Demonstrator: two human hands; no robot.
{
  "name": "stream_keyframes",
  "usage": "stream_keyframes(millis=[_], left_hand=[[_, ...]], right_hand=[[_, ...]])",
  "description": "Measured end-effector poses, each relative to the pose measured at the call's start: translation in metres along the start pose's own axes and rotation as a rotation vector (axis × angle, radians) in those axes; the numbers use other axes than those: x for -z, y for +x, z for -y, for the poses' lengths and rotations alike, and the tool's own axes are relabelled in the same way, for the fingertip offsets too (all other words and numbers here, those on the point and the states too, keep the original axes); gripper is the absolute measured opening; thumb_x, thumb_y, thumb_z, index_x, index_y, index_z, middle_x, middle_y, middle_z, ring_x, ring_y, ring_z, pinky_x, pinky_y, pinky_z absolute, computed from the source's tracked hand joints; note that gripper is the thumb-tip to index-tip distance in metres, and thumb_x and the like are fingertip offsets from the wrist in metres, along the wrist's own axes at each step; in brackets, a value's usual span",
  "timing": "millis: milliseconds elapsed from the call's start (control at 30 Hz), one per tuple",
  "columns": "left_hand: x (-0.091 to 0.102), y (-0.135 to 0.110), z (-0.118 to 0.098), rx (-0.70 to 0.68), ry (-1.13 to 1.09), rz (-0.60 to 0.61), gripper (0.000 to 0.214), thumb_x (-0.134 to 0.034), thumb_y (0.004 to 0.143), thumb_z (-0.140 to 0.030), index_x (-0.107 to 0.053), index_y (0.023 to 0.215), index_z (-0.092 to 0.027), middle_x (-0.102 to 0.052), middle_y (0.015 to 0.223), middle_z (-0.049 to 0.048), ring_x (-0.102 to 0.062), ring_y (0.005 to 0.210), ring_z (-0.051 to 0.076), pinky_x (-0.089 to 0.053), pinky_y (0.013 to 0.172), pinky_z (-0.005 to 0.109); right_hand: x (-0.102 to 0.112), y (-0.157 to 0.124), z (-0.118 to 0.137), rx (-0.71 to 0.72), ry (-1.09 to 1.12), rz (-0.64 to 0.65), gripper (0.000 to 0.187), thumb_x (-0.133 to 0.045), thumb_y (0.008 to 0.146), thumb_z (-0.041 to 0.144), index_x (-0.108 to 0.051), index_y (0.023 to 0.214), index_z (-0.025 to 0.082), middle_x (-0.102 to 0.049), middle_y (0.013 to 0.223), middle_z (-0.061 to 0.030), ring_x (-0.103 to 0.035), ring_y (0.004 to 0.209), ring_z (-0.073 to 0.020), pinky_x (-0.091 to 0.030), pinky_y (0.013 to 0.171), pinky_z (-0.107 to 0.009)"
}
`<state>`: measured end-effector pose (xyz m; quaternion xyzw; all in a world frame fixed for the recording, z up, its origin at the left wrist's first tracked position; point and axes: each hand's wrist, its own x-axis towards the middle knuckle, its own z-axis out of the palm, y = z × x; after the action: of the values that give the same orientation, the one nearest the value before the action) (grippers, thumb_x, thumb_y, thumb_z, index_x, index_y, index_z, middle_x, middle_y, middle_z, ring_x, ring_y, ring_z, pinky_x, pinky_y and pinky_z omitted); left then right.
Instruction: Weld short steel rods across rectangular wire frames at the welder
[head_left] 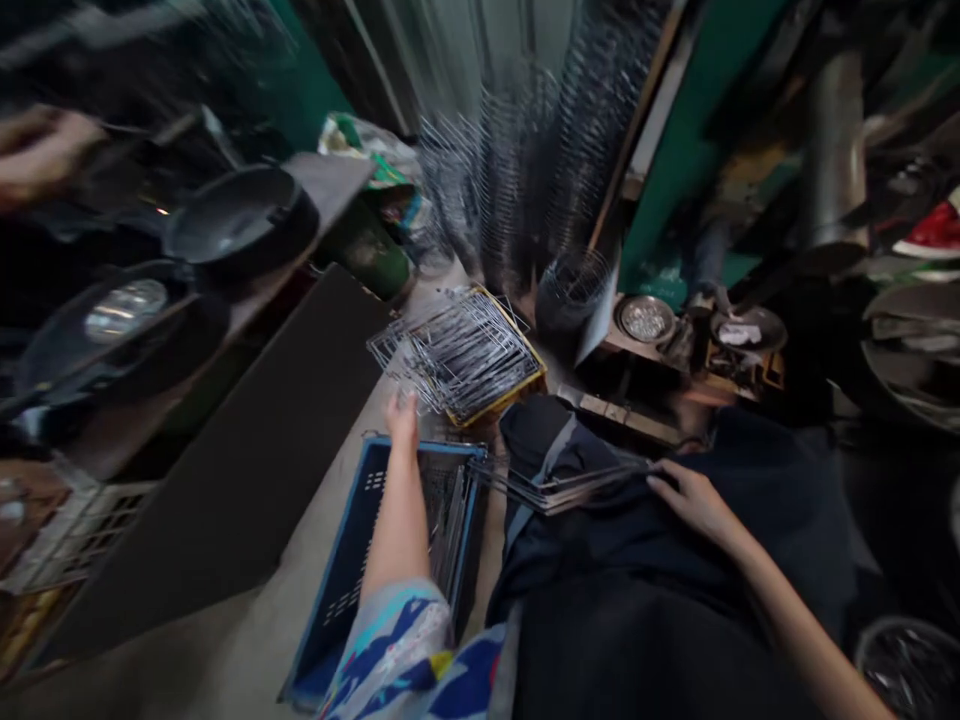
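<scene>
My left hand (403,420) reaches forward at the near edge of a heap of metal wire frames (472,350), which lies in a yellow crate (531,372). Its thumb and fingers look apart, though slightly blurred; whether it touches a frame is not clear. My right hand (691,500) pinches the right end of a small bundle of wire frames (559,490), held across my dark-clad lap. Below my left forearm stands a blue crate (341,575) with more wire frames (448,510) standing along its right side.
Tall stacks of round wire pieces (517,170) stand at the back. A dark board (247,470) leans along the left bench, which bears black pans (240,215). Another person's hand (49,150) is at upper left. Metal bowls (645,320) sit on the right.
</scene>
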<state>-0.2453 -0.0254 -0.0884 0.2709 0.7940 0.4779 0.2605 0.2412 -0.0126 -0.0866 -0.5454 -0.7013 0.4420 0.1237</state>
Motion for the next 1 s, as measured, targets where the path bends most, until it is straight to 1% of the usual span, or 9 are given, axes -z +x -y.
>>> stream_keyframes(millis=[133, 167, 233, 367, 533, 667, 767, 900, 1000], left_hand=[[-0.024, -0.073, -0.016, -0.129, 0.097, 0.554, 0.026, -0.074, 0.075, -0.041, -0.073, 0.08, -0.015, -0.07, 0.085, 0.0066, -0.061, 0.088, 0.021, -0.047, 0.087, 0.032], [-0.03, -0.094, -0.022, -0.249, 0.167, 0.775, 0.023, -0.073, 0.077, -0.039, -0.074, 0.08, -0.017, -0.069, 0.087, 0.0068, -0.06, 0.089, 0.021, -0.046, 0.087, 0.032], [-0.042, -0.131, -0.031, -0.488, 0.321, 0.991, 0.018, -0.067, 0.084, -0.036, -0.074, 0.083, -0.019, -0.066, 0.088, 0.0066, -0.057, 0.088, 0.02, -0.045, 0.085, 0.032], [-0.053, -0.156, -0.044, -0.666, 0.462, 0.987, 0.023, -0.056, 0.091, -0.03, -0.066, 0.074, -0.019, -0.06, 0.082, 0.0052, -0.053, 0.082, 0.018, -0.042, 0.078, 0.03], [-0.073, -0.123, -0.076, -0.561, 0.376, 0.956, 0.029, -0.049, 0.093, -0.038, -0.06, 0.075, -0.018, -0.059, 0.075, 0.0022, -0.053, 0.075, 0.017, -0.041, 0.072, 0.027], [-0.135, -0.097, -0.109, -0.634, 0.531, 1.024, 0.037, -0.045, 0.092, -0.046, -0.059, 0.072, -0.018, -0.056, 0.065, -0.0004, -0.049, 0.062, 0.015, -0.036, 0.06, 0.025], [-0.198, -0.091, -0.124, -0.777, 0.889, 1.095, 0.035, -0.047, 0.09, -0.043, -0.063, 0.07, -0.019, -0.062, 0.065, 0.0042, -0.057, 0.063, 0.019, -0.038, 0.062, 0.027], [-0.27, -0.098, -0.136, -0.949, 1.248, 1.064, 0.03, -0.044, 0.09, -0.032, -0.069, 0.081, -0.017, -0.07, 0.082, 0.016, -0.068, 0.081, 0.031, -0.046, 0.071, 0.035], [-0.295, -0.117, -0.147, -1.116, 1.36, 1.113, 0.03, -0.042, 0.091, -0.026, -0.068, 0.098, -0.015, -0.071, 0.092, 0.02, -0.07, 0.09, 0.034, -0.05, 0.076, 0.039]], right_hand=[[0.014, 0.004, -0.004, -0.024, -0.058, -0.039, 0.025, -0.057, 0.084, 0.043, -0.071, 0.095, 0.024, -0.073, 0.083, -0.0041, -0.064, 0.067, -0.0216, -0.048, 0.067, -0.032], [0.016, 0.005, -0.004, -0.018, -0.066, -0.038, 0.025, -0.057, 0.085, 0.042, -0.071, 0.096, 0.024, -0.073, 0.082, -0.0037, -0.063, 0.066, -0.0206, -0.047, 0.066, -0.031], [0.02, 0.006, -0.002, 0.008, -0.081, -0.041, 0.024, -0.056, 0.086, 0.04, -0.071, 0.096, 0.024, -0.073, 0.084, -0.0034, -0.063, 0.068, -0.02, -0.047, 0.067, -0.03], [0.046, -0.003, 0.005, 0.076, -0.13, -0.095, 0.024, -0.056, 0.088, 0.037, -0.07, 0.101, 0.024, -0.073, 0.095, -0.005, -0.066, 0.08, -0.0216, -0.048, 0.074, -0.031], [0.106, -0.036, -0.004, 0.032, -0.152, -0.365, 0.028, -0.055, 0.09, 0.041, -0.07, 0.104, 0.022, -0.073, 0.099, -0.0071, -0.067, 0.082, -0.0224, -0.049, 0.074, -0.033], [0.142, -0.067, -0.031, -0.06, -0.167, -0.581, 0.029, -0.057, 0.089, 0.044, -0.069, 0.101, 0.021, -0.073, 0.093, -0.0066, -0.066, 0.077, -0.0205, -0.048, 0.07, -0.03], [0.165, -0.094, -0.065, -0.167, -0.228, -0.706, 0.03, -0.055, 0.09, 0.044, -0.069, 0.101, 0.02, -0.073, 0.086, -0.0057, -0.064, 0.07, -0.0184, -0.046, 0.066, -0.028], [0.203, -0.134, -0.136, -0.565, -0.383, -0.807, 0.034, -0.046, 0.094, 0.04, -0.068, 0.106, 0.018, -0.072, 0.095, -0.0096, -0.065, 0.089, -0.0224, -0.045, 0.078, -0.031], [0.229, -0.159, -0.195, -0.996, -0.403, -0.743, 0.036, -0.046, 0.093, 0.037, -0.067, 0.112, 0.015, -0.069, 0.11, -0.0155, -0.061, 0.106, -0.0278, -0.044, 0.086, -0.035]])
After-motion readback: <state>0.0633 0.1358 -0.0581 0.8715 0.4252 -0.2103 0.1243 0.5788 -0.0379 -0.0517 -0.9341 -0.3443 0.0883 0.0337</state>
